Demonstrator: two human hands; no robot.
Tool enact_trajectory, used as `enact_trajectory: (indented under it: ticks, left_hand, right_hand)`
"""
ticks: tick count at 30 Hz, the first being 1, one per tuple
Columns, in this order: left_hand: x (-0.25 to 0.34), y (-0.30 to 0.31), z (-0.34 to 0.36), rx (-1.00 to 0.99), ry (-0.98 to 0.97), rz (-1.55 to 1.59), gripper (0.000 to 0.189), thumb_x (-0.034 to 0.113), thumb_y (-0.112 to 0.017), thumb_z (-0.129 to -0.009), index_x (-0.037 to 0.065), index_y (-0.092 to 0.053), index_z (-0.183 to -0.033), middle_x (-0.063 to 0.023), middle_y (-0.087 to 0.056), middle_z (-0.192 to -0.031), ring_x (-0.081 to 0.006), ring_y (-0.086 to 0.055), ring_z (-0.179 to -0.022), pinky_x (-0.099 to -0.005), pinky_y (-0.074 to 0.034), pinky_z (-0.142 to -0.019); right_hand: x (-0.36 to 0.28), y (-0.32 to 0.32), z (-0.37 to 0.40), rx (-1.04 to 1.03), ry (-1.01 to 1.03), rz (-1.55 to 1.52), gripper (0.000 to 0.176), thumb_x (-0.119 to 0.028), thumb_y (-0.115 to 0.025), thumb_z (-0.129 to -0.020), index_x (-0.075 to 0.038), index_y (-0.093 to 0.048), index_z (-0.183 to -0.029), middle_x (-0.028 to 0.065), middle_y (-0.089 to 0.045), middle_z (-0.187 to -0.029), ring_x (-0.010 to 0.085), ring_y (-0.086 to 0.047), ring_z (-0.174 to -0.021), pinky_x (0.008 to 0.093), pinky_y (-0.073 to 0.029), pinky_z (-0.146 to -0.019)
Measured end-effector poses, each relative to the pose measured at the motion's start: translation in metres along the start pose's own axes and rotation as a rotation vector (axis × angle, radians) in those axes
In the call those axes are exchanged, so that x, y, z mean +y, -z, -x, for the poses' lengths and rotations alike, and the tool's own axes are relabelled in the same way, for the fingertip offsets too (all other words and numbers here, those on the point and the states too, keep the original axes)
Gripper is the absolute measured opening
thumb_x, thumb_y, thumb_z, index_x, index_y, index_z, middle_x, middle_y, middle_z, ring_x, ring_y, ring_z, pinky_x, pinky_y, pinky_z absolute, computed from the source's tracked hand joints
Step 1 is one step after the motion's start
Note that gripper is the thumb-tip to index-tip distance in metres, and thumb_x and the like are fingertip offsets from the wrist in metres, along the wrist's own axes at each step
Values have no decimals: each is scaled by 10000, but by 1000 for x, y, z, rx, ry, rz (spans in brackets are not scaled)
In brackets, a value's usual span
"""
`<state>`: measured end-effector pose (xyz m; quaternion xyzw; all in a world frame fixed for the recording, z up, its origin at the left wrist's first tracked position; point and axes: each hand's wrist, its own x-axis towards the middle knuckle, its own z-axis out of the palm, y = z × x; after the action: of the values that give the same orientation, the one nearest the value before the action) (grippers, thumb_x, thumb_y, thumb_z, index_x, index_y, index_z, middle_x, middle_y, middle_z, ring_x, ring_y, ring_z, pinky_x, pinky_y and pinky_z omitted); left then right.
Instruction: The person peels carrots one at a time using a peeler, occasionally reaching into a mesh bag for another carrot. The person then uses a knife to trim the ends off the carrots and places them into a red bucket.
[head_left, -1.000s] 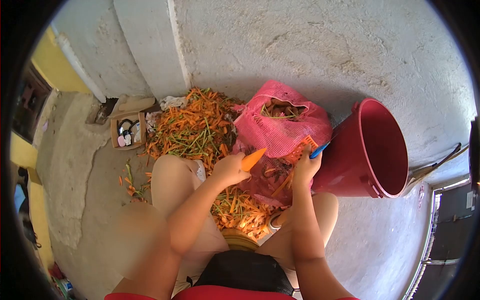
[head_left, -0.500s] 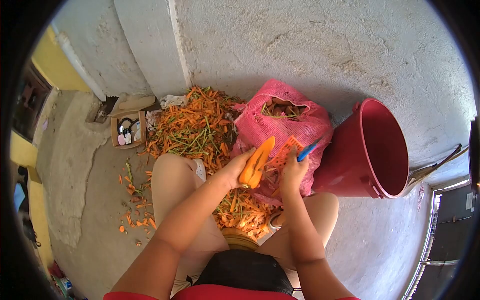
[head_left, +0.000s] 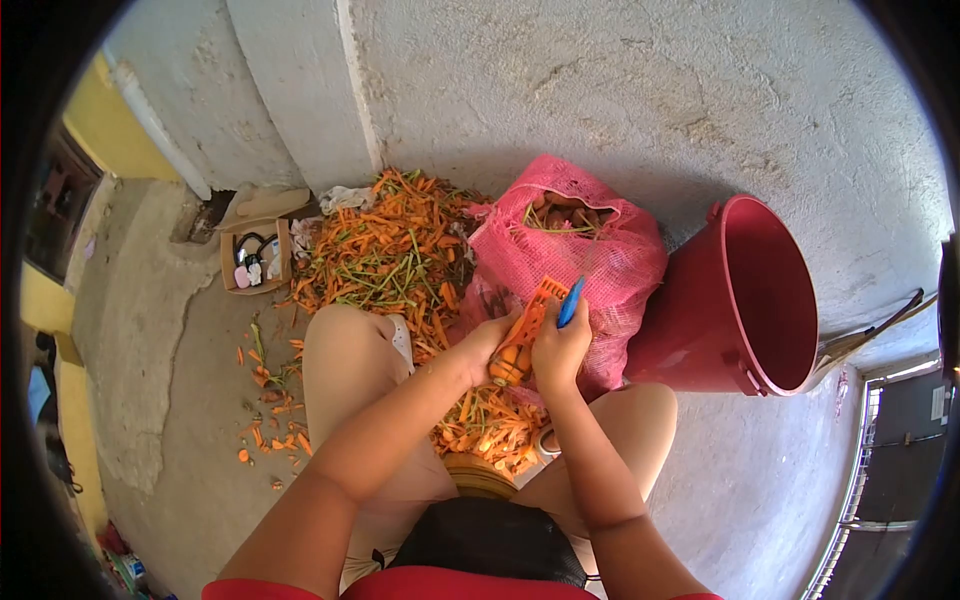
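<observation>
My left hand is wrapped round an orange carrot, held above a heap of peelings between my knees. My right hand grips a flat orange perforated tool and a blue-handled tool, which points up past the fingers. The perforated tool lies over the carrot and hides much of it. Close behind the hands stands a pink mesh sack, its open top showing carrots.
A large pile of carrot peelings and green stems lies against the wall. An open cardboard box holds small items at the left. On the right, a big red bucket leans beside the sack. Carrot scraps litter the floor.
My right hand has moved left and down, bringing the perforated tool from beside the carrot onto it. The carrot has come slightly lower, and the blue handle stands more upright.
</observation>
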<state>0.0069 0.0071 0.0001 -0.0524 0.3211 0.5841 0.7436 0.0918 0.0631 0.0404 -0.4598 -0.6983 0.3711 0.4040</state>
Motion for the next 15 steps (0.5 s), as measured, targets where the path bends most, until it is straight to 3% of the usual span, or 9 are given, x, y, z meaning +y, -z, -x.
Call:
enact_trajectory:
  ticks: [3,6,10,12,13,15]
  left_hand:
    - [0,4,-1,-15,36,-128,331,337,-352,-876,57,-514,-945,-54,-585,-825,-169,-584,-655,-297,-507,-577]
    - [-9,-12,12,2,53,-238,327,327,-345,-880,49,-509,-929,-56,-577,-787,-161,-575,-618,-285,-500,-549]
    - [-12,-18,11,58,59,-312,377,361,-324,-884,43,-523,-918,-68,-573,-745,-156,-575,-607,-279,-490,-517]
    - [-10,-20,11,85,56,-400,406,391,-334,-878,43,-533,-944,-61,-573,-744,-134,-567,-627,-269,-481,-559]
    - [-9,-22,14,86,56,-450,410,398,-343,-874,44,-534,-953,-58,-573,-750,-127,-564,-636,-266,-477,-572]
    - [-4,-32,27,105,54,-588,444,434,-378,-854,41,-532,-992,-46,-574,-788,-106,-555,-680,-253,-462,-618]
  right_hand:
    - [6,-5,-1,84,47,25,113,-98,-514,-791,-7,-450,-771,139,-458,-535,252,-455,-452,350,-352,-438]
    - [28,8,-34,201,-34,102,128,-121,-516,-790,-4,-466,-796,158,-485,-556,281,-490,-487,363,-362,-454]
    - [50,18,-55,364,-50,165,150,-127,-521,-785,12,-465,-789,150,-452,-572,246,-441,-495,344,-368,-501]
    - [58,20,-60,419,-59,173,159,-136,-523,-784,15,-473,-795,160,-463,-588,272,-450,-511,355,-375,-517]
    - [68,24,-72,560,-2,243,168,-138,-519,-785,26,-478,-790,168,-472,-613,280,-456,-534,360,-380,-537]
    - [93,44,-90,620,-61,133,164,-120,-512,-786,41,-489,-810,143,-497,-635,242,-472,-556,342,-383,-547]
